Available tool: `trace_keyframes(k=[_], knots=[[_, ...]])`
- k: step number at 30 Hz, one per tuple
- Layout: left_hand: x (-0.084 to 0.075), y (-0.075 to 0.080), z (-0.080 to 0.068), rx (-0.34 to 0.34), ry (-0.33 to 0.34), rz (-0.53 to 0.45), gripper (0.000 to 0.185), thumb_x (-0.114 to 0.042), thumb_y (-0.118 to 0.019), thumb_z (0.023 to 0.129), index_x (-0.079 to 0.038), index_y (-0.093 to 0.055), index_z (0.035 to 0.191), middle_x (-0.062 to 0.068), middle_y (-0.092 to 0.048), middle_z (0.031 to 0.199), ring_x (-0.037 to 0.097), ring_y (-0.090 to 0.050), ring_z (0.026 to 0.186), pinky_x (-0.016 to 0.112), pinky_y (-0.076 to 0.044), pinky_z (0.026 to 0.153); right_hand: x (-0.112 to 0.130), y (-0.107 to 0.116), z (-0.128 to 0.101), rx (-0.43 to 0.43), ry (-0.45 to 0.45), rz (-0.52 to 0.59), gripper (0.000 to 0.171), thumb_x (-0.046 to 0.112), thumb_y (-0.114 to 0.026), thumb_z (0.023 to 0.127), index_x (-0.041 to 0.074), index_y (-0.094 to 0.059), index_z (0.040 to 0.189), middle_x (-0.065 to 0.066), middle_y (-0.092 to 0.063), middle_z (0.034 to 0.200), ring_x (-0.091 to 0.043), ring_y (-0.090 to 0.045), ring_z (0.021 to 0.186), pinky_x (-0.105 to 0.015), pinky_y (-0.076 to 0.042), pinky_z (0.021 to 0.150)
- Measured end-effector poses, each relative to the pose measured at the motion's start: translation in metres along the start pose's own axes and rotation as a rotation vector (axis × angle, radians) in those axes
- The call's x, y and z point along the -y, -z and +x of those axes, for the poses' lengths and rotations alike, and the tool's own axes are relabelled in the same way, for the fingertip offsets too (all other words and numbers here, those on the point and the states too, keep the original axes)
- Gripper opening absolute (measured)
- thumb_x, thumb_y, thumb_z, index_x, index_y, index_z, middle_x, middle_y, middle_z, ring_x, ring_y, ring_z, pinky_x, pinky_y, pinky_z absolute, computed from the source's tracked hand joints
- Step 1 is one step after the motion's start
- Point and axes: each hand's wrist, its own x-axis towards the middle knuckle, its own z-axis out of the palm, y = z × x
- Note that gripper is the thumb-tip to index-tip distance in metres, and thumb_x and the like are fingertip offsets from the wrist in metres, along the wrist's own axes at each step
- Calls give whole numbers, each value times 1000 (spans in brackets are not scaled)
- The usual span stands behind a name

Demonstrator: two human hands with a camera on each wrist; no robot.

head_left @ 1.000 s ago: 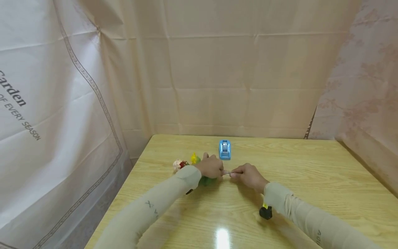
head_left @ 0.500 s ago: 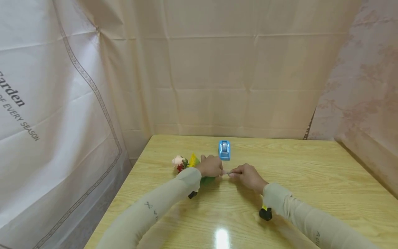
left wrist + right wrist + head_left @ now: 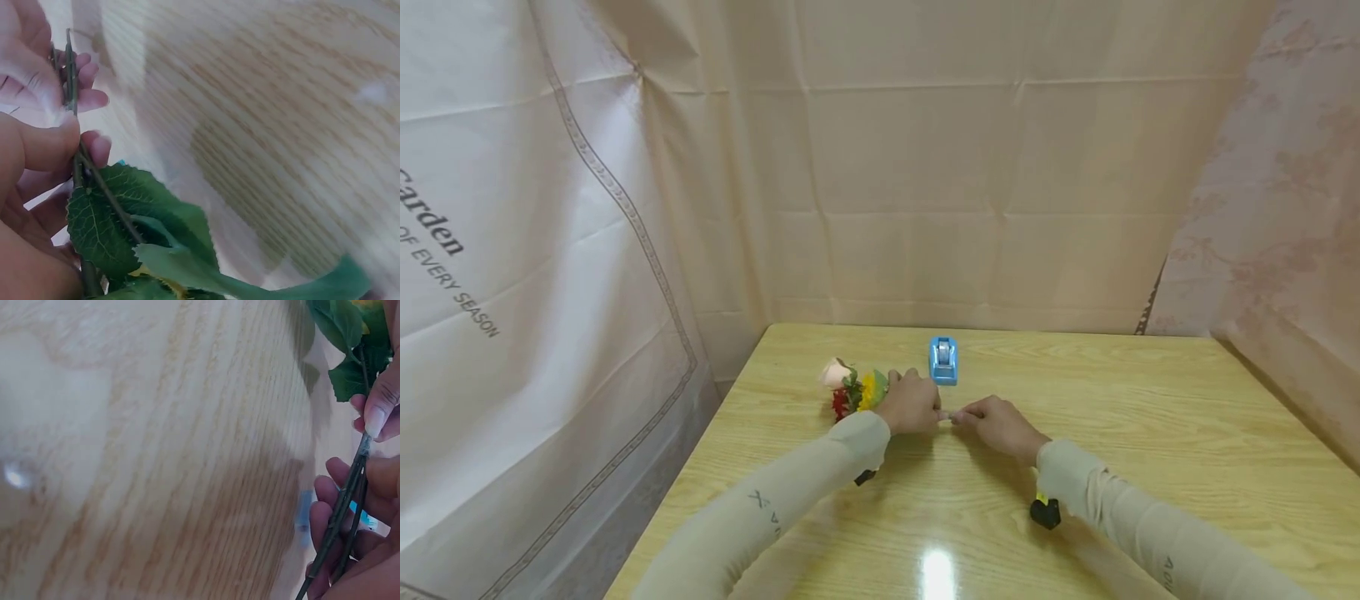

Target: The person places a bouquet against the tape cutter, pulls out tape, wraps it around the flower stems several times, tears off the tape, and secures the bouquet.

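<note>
Several artificial flowers form a bunch: a pale pink bloom (image 3: 835,373), a red one (image 3: 840,404) and a yellow one (image 3: 868,392) lie left of my left hand (image 3: 912,404). That hand pinches the bunch's green stems (image 3: 72,94) between thumb and fingers, just past the green leaves (image 3: 144,197). Farther along, toward the stem ends, my right hand (image 3: 1002,427) pinches the same stems (image 3: 340,515). A shiny clear band, apparently tape (image 3: 365,445), wraps the stems between the two hands. My left hand and sleeve hide part of the bunch in the head view.
A blue tape dispenser (image 3: 943,361) stands just beyond the hands on the wooden table (image 3: 1135,400). Cloth curtains (image 3: 910,167) hang behind the table and on both sides. A black device (image 3: 1045,512) hangs beneath my right wrist.
The flower bunch has turned about its stems: the pink bloom has risen, and the red and yellow ones show more. Both hands stay nearly in place, keeping hold of the stems.
</note>
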Motion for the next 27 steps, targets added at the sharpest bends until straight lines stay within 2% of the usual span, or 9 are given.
trace_keyframes(k=[4, 8, 12, 16, 19, 22, 27], knots=[[-3, -1, -3, -43, -15, 72, 22, -33, -73, 97, -21, -83, 82, -14, -68, 77, 16, -46, 85, 42, -29, 83, 1, 0, 2, 22, -16, 24, 32, 22, -50, 110, 5, -75, 121, -14, -69, 129, -32, -61, 122, -55, -46, 102], [-4, -4, -5, -94, -68, 223, 26, -34, -71, 98, -23, -76, 74, -14, -63, 71, 16, -44, 85, 42, -28, 87, 1, 0, 4, 36, -14, 23, 34, 24, -50, 110, 4, -75, 120, -11, -73, 122, -29, -64, 117, -53, -48, 101], [-4, -7, -7, -133, -128, 356, 28, -37, -70, 99, -24, -71, 74, -13, -65, 72, 15, -42, 85, 41, -26, 87, 1, 0, 7, 19, -12, 28, 32, 24, -53, 109, 4, -77, 116, -8, -74, 117, -24, -65, 110, -51, -50, 98], [-5, -9, -8, -149, -162, 419, 25, -38, -70, 99, -25, -74, 78, -12, -69, 78, 15, -41, 86, 39, -26, 85, -2, 0, 9, -9, -35, 46, 27, 22, -58, 106, 4, -78, 114, -11, -73, 119, -31, -64, 117, -53, -47, 101], [-5, -7, -8, -145, -172, 420, 23, -39, -71, 98, -25, -76, 80, -12, -70, 79, 14, -42, 87, 39, -27, 85, -2, 0, 10, -25, -50, 65, 25, 21, -62, 105, 4, -79, 113, -12, -73, 119, -34, -62, 121, -54, -46, 103], [-3, -3, -5, -114, -180, 356, 22, -39, -71, 98, -23, -77, 83, -13, -69, 78, 15, -42, 87, 39, -27, 85, -2, 0, 10, -32, -36, 74, 25, 20, -63, 104, 3, -79, 112, -12, -74, 117, -34, -62, 120, -54, -48, 101], [7, 5, 9, 6, -175, 230, 22, -39, -68, 100, -23, -80, 90, -15, -67, 82, 16, -45, 89, 42, -28, 89, -3, -3, 12, -41, -33, 103, 24, 19, -64, 103, 3, -78, 115, -12, -74, 117, -37, -62, 121, -55, -47, 102]])
